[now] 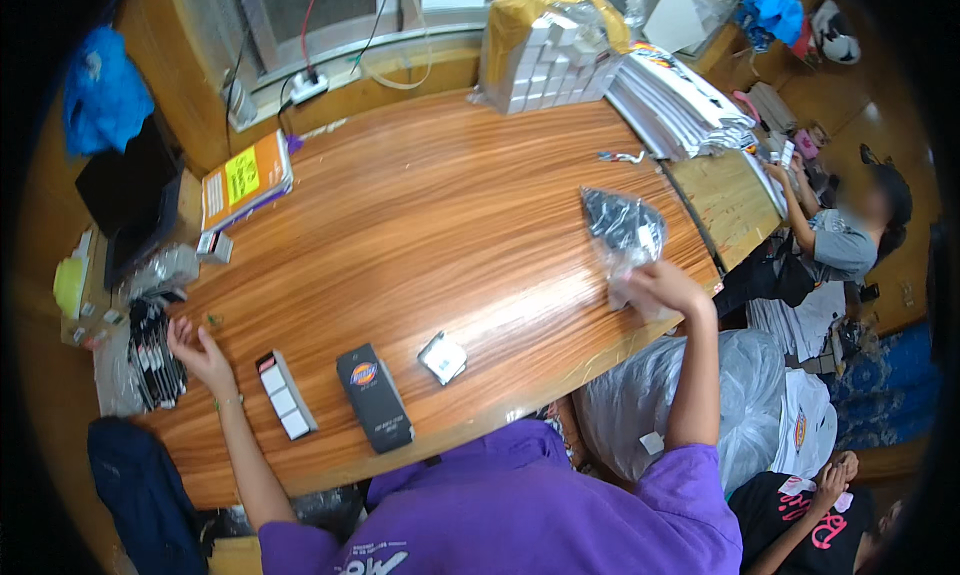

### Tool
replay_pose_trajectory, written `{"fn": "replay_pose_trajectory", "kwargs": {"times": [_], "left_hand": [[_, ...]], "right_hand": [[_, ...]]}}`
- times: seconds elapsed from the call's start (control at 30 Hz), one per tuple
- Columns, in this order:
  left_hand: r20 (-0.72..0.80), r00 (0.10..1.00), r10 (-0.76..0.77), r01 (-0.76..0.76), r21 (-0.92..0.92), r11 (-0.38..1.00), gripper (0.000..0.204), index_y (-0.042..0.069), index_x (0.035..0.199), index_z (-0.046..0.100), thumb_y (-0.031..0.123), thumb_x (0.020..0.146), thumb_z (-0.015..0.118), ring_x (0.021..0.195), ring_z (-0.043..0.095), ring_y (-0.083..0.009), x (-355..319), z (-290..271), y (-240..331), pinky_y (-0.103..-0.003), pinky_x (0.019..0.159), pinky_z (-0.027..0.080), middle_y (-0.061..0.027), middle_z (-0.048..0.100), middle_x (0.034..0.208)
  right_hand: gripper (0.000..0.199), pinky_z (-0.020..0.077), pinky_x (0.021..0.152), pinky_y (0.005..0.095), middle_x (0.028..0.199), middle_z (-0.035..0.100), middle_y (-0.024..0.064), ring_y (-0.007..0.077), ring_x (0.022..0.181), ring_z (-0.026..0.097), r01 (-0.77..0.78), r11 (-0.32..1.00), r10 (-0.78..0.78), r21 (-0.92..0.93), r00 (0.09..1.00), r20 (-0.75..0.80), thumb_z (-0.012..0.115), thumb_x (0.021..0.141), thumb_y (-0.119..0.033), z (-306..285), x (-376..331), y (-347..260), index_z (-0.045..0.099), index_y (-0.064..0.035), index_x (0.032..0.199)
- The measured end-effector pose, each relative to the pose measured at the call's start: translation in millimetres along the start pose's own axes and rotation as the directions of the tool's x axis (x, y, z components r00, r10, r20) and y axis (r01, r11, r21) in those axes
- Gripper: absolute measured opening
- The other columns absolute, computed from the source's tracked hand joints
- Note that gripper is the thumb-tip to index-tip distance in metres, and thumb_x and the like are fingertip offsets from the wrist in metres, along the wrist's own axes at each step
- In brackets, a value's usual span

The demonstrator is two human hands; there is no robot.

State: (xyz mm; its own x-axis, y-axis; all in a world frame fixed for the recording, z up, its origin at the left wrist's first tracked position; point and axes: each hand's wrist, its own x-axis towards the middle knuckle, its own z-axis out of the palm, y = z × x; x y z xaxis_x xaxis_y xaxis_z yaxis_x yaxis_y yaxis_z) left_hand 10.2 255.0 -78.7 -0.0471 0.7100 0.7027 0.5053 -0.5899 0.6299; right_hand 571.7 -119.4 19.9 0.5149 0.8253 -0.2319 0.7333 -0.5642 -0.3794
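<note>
My right hand grips the near end of a clear plastic bag with dark contents, at the right side of the wooden table. Its fingers close round the crumpled plastic. At the left edge, my left hand has its fingers apart and holds nothing. It hovers beside a row of thin black packs. Between my arms lie a narrow strip-like box with white squares, a black carton and a small stack of white labels.
At the back stand a yellow-wrapped stack of white boxes and a pile of flat white bags. Notebooks lie at the left. Full plastic sacks crowd the right edge. A person sits beyond; another person is lower right.
</note>
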Motion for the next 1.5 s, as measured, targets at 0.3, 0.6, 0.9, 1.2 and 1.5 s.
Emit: {"fn": "replay_pose_trajectory", "kwargs": {"times": [0.3, 0.6, 0.9, 1.2, 1.5], "left_hand": [[0.047, 0.999, -0.015, 0.015, -0.001, 1.000, 0.048, 0.001, 0.129, 0.035, 0.000, 0.084, 0.052, 0.101, 0.047, -0.0213, 4.1, 6.3, 0.2, -0.033, 0.090, 0.038, -0.0131, 0.048, 0.113], [0.044, 0.997, -0.058, 0.059, -0.032, 0.998, 0.046, 0.001, 0.129, 0.035, 0.002, 0.085, 0.051, 0.100, 0.047, -0.0220, 4.3, 9.6, -8.2, -0.034, 0.090, 0.038, -0.0137, 0.047, 0.113], [0.532, 0.834, -0.147, 0.253, -0.132, 0.958, 0.016, 0.001, 0.099, 0.057, 0.013, 0.090, 0.052, 0.082, 0.051, -0.0152, -17.9, -1.6, 10.6, -0.025, 0.071, 0.041, -0.0064, 0.056, 0.093], [0.663, 0.712, -0.232, 0.183, 0.144, 0.973, 0.019, -0.001, 0.081, 0.055, 0.016, 0.088, 0.055, 0.081, 0.048, -0.0189, -44.7, 2.8, 93.7, -0.027, 0.065, 0.041, -0.0072, 0.052, 0.083], [0.520, 0.766, -0.379, 0.566, -0.265, 0.781, 0.038, 0.001, 0.105, 0.053, 0.034, 0.097, 0.036, 0.084, 0.049, -0.0138, -69.2, 3.8, 64.4, -0.026, 0.078, 0.040, -0.0055, 0.053, 0.093]], "right_hand": [[0.008, 0.0412, 0.056, 0.0306, 0.061, 0.055, 0.0067, 0.0127, 0.060, 0.052, 0.015, 0.999, -0.007, 0.042, 0.983, -0.186, 0.061, 0.072, -0.003, 16.7, 54.0, 50.7, 0.059, 0.0017, 0.078], [0.048, 0.0465, 0.064, 0.0431, 0.080, 0.064, 0.0135, 0.0333, 0.077, 0.061, -0.269, 0.883, 0.003, -0.385, 0.824, -0.567, 0.053, 0.075, -0.009, -1.9, 12.1, 40.7, 0.050, -0.0188, 0.121], [0.018, 0.0447, 0.053, 0.0361, 0.061, 0.057, 0.0094, 0.0248, 0.056, 0.058, -0.321, 0.943, 0.161, -0.090, 0.676, -0.719, 0.066, 0.073, -0.012, -31.8, 8.2, 11.2, 0.051, -0.0050, 0.079], [0.017, 0.0497, 0.063, 0.0377, 0.074, 0.065, 0.0161, 0.0269, 0.070, 0.064, -0.322, 0.940, 0.204, -0.114, 0.796, -0.570, 0.059, 0.080, -0.019, 1.1, -1.7, 19.3, 0.066, -0.0032, 0.081], [0.037, 0.0483, 0.075, 0.0439, 0.089, 0.064, 0.0214, 0.0357, 0.086, 0.062, -0.439, 0.867, 0.296, -0.236, 0.835, -0.465, 0.054, 0.082, -0.034, 0.0, -6.0, 9.8, 0.059, -0.0145, 0.113]]}}
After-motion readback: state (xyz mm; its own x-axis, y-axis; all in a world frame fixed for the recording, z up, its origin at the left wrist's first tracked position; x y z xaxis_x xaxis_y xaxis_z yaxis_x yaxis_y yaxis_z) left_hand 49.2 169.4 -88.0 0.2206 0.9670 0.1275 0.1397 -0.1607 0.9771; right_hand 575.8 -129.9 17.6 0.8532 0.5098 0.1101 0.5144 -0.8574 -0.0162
